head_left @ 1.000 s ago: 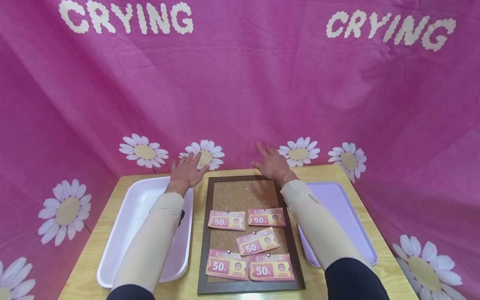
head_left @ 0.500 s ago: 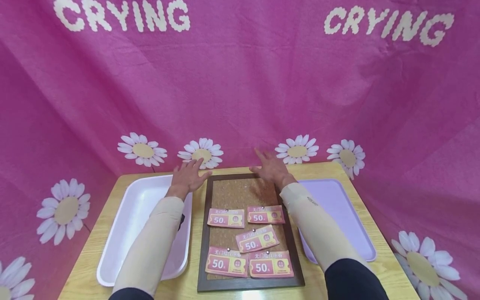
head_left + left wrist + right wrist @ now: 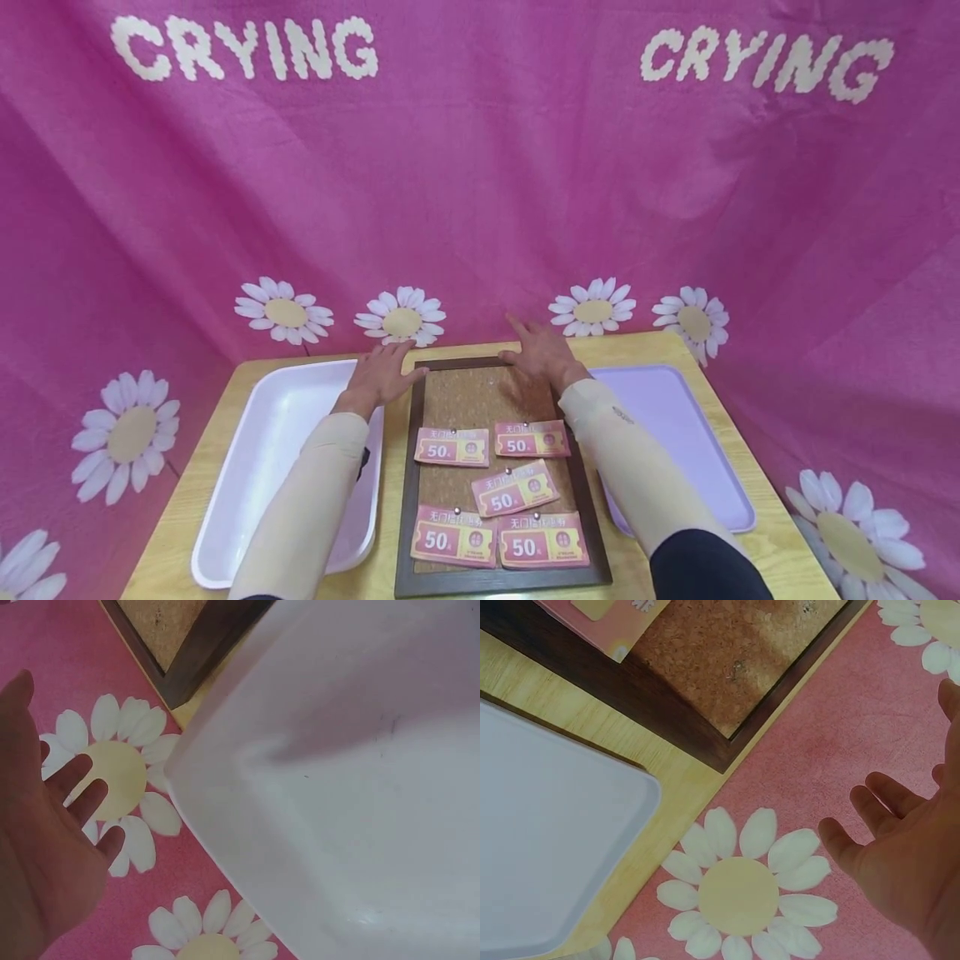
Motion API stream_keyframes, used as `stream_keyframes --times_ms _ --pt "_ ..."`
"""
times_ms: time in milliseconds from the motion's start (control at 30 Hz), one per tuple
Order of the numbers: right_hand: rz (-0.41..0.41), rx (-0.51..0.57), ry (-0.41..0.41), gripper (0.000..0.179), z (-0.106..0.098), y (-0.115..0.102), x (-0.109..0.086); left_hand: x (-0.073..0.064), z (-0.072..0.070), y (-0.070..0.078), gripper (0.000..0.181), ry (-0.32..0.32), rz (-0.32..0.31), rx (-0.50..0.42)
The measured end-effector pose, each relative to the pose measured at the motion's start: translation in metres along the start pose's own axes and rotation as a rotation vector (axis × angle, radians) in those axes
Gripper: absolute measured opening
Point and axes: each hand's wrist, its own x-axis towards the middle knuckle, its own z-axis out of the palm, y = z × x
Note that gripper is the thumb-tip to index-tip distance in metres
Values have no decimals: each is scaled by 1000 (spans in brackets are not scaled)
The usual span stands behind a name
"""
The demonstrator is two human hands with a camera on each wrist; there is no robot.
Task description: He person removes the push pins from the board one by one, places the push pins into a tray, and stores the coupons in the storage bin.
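Note:
My left hand (image 3: 378,377) hovers near the far right corner of the white tray (image 3: 225,500), fingers spread and holding nothing. Above the far right corner of the framed cork board (image 3: 468,396) is my right hand (image 3: 542,352), its fingers extended and its palm free. Several pink and yellow coupons marked 50 are pinned to the board, among them an upper left coupon (image 3: 452,447), an upper right coupon (image 3: 531,439) and a tilted middle coupon (image 3: 515,488). Both wrist views show relaxed fingers, the left hand (image 3: 52,840) and the right hand (image 3: 907,847) each in front of the flowered cloth.
A flat purple tray (image 3: 675,442) lies right of the board, partly behind my right forearm. All of it rests on a light wooden table (image 3: 180,533). A pink cloth (image 3: 480,183) with daisies and lettering hangs behind and at both sides.
Both hands have come slightly lower and nearer in the head view, the left toward the board's far left corner. The coupons and trays have stayed where they were.

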Motion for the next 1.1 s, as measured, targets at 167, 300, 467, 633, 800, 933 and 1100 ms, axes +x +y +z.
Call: stream_keyframes --times_ms 167,300,467,633,800,933,1100 --pt "-2 21 -7 80 5 0 -2 -4 6 -2 71 -5 11 2" --pt "4 49 -12 79 10 0 -3 -5 11 -2 73 -21 26 -9" --pt "6 56 -42 77 17 -1 -6 -8 20 -3 71 -42 47 -29" --pt "4 78 -48 75 20 -2 -9 -8 27 -2 69 -39 93 -19" --pt "-7 107 -66 74 23 -2 -13 -10 32 0 73 -56 121 -20" --pt "-42 88 -61 74 25 -1 -16 -11 37 1 74 -75 117 -28" --pt "-77 84 -59 72 28 2 -20 -12 43 4 73 -100 104 -35"
